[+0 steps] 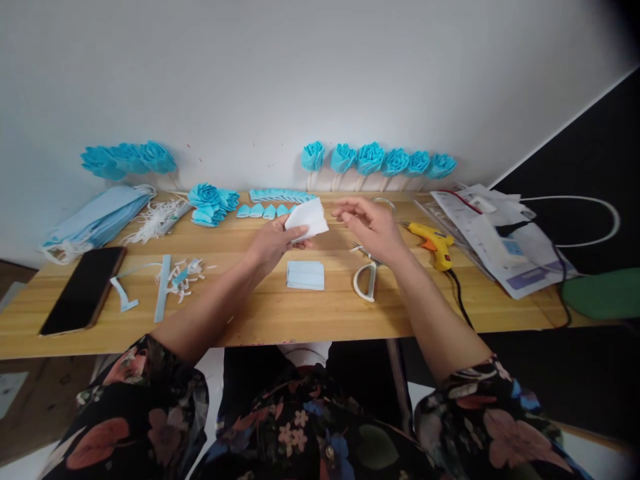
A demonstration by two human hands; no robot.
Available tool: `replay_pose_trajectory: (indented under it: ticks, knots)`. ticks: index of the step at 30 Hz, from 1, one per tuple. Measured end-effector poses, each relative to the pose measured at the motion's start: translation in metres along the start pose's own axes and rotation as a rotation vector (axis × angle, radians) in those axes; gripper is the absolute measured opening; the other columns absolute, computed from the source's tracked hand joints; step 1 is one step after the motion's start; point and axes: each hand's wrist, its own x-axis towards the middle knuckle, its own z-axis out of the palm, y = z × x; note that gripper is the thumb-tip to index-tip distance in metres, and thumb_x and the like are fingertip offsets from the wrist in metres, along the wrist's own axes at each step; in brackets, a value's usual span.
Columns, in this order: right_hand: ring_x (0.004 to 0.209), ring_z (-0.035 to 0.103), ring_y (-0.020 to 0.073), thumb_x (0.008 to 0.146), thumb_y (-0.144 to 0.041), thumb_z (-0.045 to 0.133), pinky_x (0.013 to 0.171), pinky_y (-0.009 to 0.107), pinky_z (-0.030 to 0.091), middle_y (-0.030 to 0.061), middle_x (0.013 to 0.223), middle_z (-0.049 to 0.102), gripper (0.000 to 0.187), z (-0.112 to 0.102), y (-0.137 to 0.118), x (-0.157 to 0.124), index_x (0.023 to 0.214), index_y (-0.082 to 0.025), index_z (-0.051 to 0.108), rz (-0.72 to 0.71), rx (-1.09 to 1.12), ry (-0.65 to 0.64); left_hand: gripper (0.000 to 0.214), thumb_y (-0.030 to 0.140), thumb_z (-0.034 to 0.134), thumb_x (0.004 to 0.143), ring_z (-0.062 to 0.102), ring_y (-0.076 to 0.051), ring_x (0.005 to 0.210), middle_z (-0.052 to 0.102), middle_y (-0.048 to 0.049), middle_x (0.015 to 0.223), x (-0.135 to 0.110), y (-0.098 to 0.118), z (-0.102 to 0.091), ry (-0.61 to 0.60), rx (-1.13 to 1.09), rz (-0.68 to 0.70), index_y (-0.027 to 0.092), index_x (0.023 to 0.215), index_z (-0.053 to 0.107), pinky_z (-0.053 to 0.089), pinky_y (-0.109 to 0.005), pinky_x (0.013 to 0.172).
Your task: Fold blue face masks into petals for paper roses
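Observation:
A white piece of mask fabric (pixel 308 217) is pinched in my left hand (pixel 275 241), its thumb lying on top and its fingers underneath. My right hand (pixel 370 225) hovers just to the right of that piece, its fingers loosely bent and apart, with nothing visible in them. Partly hidden beneath my right hand lie scissors (pixel 371 284) with white handles. A pale blue cut rectangle of mask fabric (pixel 305 275) rests on the table below the held piece. Behind my left hand stand small folded blue petals (pixel 257 211) in a row.
Blue fabric roses on sticks (pixel 370 159) lean on the wall. Stacked masks (pixel 100 217), a phone (pixel 83 291) and fabric scraps (pixel 185 277) lie on the left of the wooden table (pixel 280 320). A yellow glue gun (pixel 436 245) with a black cord and plastic packets (pixel 505 250) lie right.

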Motion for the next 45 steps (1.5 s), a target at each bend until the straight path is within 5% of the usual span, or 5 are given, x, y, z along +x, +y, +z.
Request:
replay_pose_trajectory:
  ticks: [19, 27, 31, 36, 45]
  knots:
    - [0.075, 0.068, 0.0147, 0.086, -0.025, 0.068, 0.072, 0.028, 0.054, -0.0005, 0.082, 0.075, 0.005, 0.032, 0.019, -0.016, 0.082, -0.022, 0.069, -0.028, 0.028, 0.019, 0.04, 0.042, 0.08, 0.075, 0.07, -0.016, 0.07, 0.076, -0.0081, 0.088, -0.002, -0.021, -0.005, -0.022, -0.03, 0.013, 0.012, 0.101, 0.072, 0.053, -0.03, 0.071]
    - [0.071, 0.068, 0.0153, 0.082, -0.029, 0.071, 0.067, 0.029, 0.054, -0.0004, 0.081, 0.074, 0.007, 0.022, 0.024, -0.019, 0.083, -0.022, 0.07, 0.088, -0.016, 0.135, 0.026, 0.024, 0.073, 0.083, 0.07, -0.017, 0.085, 0.074, -0.0053, 0.094, -0.004, 0.062, -0.035, 0.075, 0.442, 0.253, 0.015, 0.108, 0.072, 0.055, -0.031, 0.083]
    - [0.069, 0.067, 0.0154, 0.082, -0.03, 0.072, 0.063, 0.028, 0.054, -0.0007, 0.079, 0.073, 0.007, 0.018, 0.025, -0.019, 0.085, -0.024, 0.07, 0.093, -0.026, 0.187, 0.02, 0.027, 0.074, 0.083, 0.07, -0.018, 0.076, 0.075, -0.007, 0.088, -0.05, 0.086, -0.051, -0.006, 0.501, 0.076, 0.015, 0.1, 0.073, 0.057, -0.031, 0.073]
    - [0.069, 0.068, 0.0147, 0.084, -0.03, 0.072, 0.061, 0.026, 0.052, -0.0009, 0.081, 0.073, 0.006, 0.016, 0.025, -0.021, 0.086, -0.024, 0.071, 0.086, -0.042, 0.2, 0.029, 0.043, 0.068, 0.089, 0.071, -0.017, 0.072, 0.077, -0.0099, 0.088, -0.134, 0.031, -0.055, -0.263, 0.229, -0.438, 0.015, 0.096, 0.072, 0.058, -0.03, 0.067]
    - [0.071, 0.068, 0.0145, 0.084, -0.029, 0.071, 0.067, 0.028, 0.055, -0.001, 0.081, 0.074, 0.005, 0.017, 0.021, -0.022, 0.086, -0.024, 0.071, 0.068, -0.012, 0.184, 0.027, 0.03, 0.085, 0.069, 0.071, -0.017, 0.083, 0.077, -0.0069, 0.093, -0.147, 0.005, -0.123, 0.508, 0.092, -0.036, 0.016, 0.09, 0.074, 0.058, -0.028, 0.08]
